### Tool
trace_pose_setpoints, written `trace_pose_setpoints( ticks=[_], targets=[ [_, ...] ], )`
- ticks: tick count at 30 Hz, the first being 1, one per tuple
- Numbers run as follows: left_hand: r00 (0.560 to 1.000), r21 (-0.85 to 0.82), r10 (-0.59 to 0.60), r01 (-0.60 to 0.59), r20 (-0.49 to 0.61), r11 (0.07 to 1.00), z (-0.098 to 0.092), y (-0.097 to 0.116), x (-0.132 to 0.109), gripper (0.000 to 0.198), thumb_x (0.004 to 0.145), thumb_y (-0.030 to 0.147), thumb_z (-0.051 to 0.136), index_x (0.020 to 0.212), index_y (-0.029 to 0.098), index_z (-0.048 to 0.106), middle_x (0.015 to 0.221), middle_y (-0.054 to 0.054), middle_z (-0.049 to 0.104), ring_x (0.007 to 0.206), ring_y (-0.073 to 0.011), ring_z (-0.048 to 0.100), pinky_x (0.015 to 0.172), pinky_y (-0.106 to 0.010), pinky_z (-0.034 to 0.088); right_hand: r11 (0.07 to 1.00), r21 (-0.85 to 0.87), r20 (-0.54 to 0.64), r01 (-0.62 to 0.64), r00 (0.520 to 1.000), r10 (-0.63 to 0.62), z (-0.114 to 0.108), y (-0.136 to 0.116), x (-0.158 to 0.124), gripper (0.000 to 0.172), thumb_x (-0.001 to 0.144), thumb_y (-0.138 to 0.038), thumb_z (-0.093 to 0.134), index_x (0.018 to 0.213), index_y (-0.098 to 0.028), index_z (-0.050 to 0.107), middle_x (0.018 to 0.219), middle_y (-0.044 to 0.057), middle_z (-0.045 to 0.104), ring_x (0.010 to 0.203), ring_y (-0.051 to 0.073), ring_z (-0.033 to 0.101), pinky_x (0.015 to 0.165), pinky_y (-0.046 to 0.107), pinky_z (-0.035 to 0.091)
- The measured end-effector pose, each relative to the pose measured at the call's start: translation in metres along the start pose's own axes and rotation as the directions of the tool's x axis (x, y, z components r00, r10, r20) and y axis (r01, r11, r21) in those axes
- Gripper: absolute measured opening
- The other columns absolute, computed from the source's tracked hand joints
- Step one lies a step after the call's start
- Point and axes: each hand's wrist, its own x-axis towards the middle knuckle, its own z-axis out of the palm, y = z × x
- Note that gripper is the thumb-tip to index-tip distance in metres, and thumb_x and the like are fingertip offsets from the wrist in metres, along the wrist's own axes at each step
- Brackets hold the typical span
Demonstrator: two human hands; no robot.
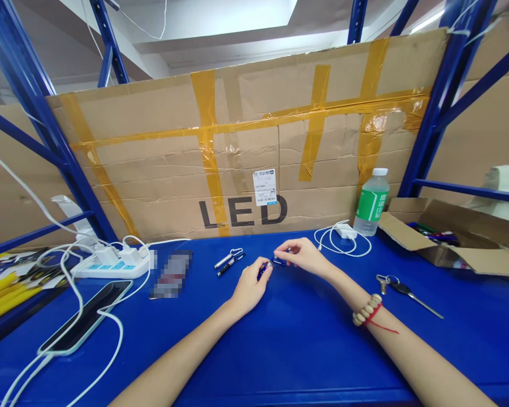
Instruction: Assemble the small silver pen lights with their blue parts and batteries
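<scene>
My left hand (251,282) is closed around a small shiny dark blue piece (262,273), mostly hidden by the fingers. Just to its right, my right hand (309,257) pinches another small blue piece (279,262), slim and glossy. The two pieces meet or nearly meet over the blue tabletop; I cannot tell whether they are joined. Left of the hands lie a small silver penlight-like tube (224,260) with a carabiner clip (236,251) and a black one (229,265) beside it.
A phone (87,316) and white power strip (114,265) with cables are at left, near a blurred-out flat item (172,275). Right are a charger (345,230), a bottle (372,203), keys (402,288) and an open carton (445,249). Cardboard (161,186) stands behind.
</scene>
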Motion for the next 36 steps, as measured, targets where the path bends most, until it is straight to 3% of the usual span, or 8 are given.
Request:
trace_pose_setpoints(
  ticks=[2, 6, 12, 20, 26, 30, 33, 36],
  targets=[
    [1.0, 0.124, 0.021, -0.021, -0.001, 0.992, 0.001, -0.003, 0.0, 0.014, 0.087, 0.028, 0.042, 0.092, 0.02, 0.052, 0.087, 0.0, 0.058, 0.081, -0.0146, 0.052, 0.074, -0.027, 0.035, 0.993, -0.113, 0.006, -0.023, 1.0, 0.024, -0.001, 0.004, 0.0, 0.029, 0.07, -0.041, 0.06, 0.076, -0.014, 0.068, 0.065, 0.003, 0.065, 0.049, 0.009, 0.054, 0.048, 0.019, 0.04],
    [0.997, 0.309, 0.014, -0.035, 0.07, 0.951, 0.001, -0.007, 0.0, 0.011, 0.082, 0.025, 0.051, 0.089, 0.021, 0.058, 0.093, -0.001, 0.057, 0.091, -0.018, 0.049, 0.078, -0.032, 0.034, 0.952, -0.306, 0.18, 0.027, 0.983, 0.03, -0.002, 0.007, -0.003, 0.02, 0.07, -0.038, 0.061, 0.074, -0.02, 0.069, 0.068, 0.0, 0.067, 0.051, 0.008, 0.057, 0.049, 0.018, 0.037],
    [0.996, 0.344, -0.011, -0.021, 0.093, 0.939, 0.001, -0.011, 0.003, 0.015, 0.081, 0.028, 0.053, 0.092, 0.023, 0.062, 0.09, -0.002, 0.055, 0.09, -0.0184, 0.047, 0.081, -0.034, 0.034, 0.928, -0.366, 0.306, 0.068, 0.951, 0.051, -0.001, 0.004, -0.004, 0.013, 0.071, -0.031, 0.06, 0.077, -0.023, 0.068, 0.065, -0.004, 0.066, 0.054, 0.007, 0.059, 0.053, 0.016, 0.037],
    [0.984, 0.405, 0.178, -0.153, -0.026, 0.902, -0.01, -0.005, 0.001, 0.019, 0.081, 0.035, 0.054, 0.094, 0.023, 0.06, 0.09, -0.002, 0.054, 0.088, -0.0178, 0.047, 0.08, -0.033, 0.036, 0.869, -0.492, 0.18, 0.054, 0.983, 0.041, -0.016, -0.001, -0.006, 0.022, 0.08, -0.035, 0.05, 0.08, -0.02, 0.066, 0.067, -0.002, 0.066, 0.052, 0.008, 0.057, 0.054, 0.017, 0.036],
    [0.853, 0.598, 0.483, -0.285, -0.198, 0.749, -0.049, 0.039, -0.001, 0.02, 0.087, 0.027, 0.04, 0.091, 0.018, 0.058, 0.095, -0.006, 0.053, 0.093, -0.0183, 0.047, 0.083, -0.034, 0.034, 0.799, -0.601, 0.083, -0.026, 0.992, 0.094, -0.022, -0.013, -0.011, 0.051, 0.087, -0.048, 0.031, 0.066, -0.018, 0.066, 0.045, 0.0, 0.056, 0.048, 0.01, 0.055, 0.054, 0.019, 0.035],
    [0.839, 0.542, 0.458, -0.249, -0.293, 0.803, -0.051, 0.069, -0.039, 0.024, 0.088, 0.026, 0.035, 0.084, 0.02, 0.058, 0.093, -0.006, 0.055, 0.092, -0.019, 0.049, 0.082, -0.035, 0.036, 0.805, -0.593, 0.075, -0.02, 0.994, 0.08, -0.018, -0.021, -0.015, 0.054, 0.085, -0.052, 0.035, 0.057, -0.015, 0.064, 0.046, 0.001, 0.057, 0.042, 0.008, 0.052, 0.053, 0.019, 0.035],
    [0.856, 0.434, 0.346, -0.164, -0.383, 0.886, -0.026, 0.073, -0.092, 0.029, 0.085, 0.025, 0.032, 0.077, 0.023, 0.06, 0.093, -0.007, 0.057, 0.093, -0.0197, 0.051, 0.079, -0.034, 0.042, 0.795, -0.607, 0.103, 0.011, 0.993, 0.065, -0.012, -0.031, -0.019, 0.044, 0.078, -0.052, 0.047, 0.058, -0.016, 0.064, 0.047, 0.0, 0.058, 0.042, 0.008, 0.049, 0.049, 0.018, 0.031],
    [0.852, 0.42, 0.309, -0.119, -0.422, 0.9, 0.007, 0.066, -0.151, 0.02, 0.072, 0.026, 0.045, 0.071, 0.032, 0.064, 0.089, -0.004, 0.061, 0.09, -0.0232, 0.055, 0.073, -0.035, 0.047, 0.778, -0.624, 0.146, 0.069, 0.989, 0.029, -0.005, -0.043, -0.022, 0.037, 0.07, -0.05, 0.058, 0.056, -0.017, 0.063, 0.054, 0.0, 0.061, 0.049, 0.009, 0.05, 0.046, 0.019, 0.028]
  ],
)
